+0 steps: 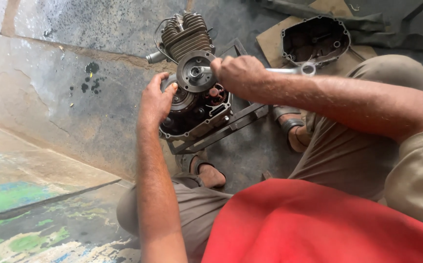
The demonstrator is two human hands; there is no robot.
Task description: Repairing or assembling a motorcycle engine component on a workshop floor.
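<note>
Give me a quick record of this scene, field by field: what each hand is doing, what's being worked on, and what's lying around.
Left hand: braced on the engine's side
Right hand: gripping a wrench set on the round rotor
Engine: finned cylinder at the far end, side cover off, resting in a metal frame
Nearby: removed engine cover on cardboard
Floor: stained concrete

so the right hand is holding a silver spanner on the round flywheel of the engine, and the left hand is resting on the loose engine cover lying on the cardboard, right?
Not quite. The left hand rests on the left side of the dark finned metal engine, not on the loose grey engine cover, which lies untouched on the brown cardboard. The head view shows this. The right hand does hold the silver spanner at the round metal flywheel.
</note>
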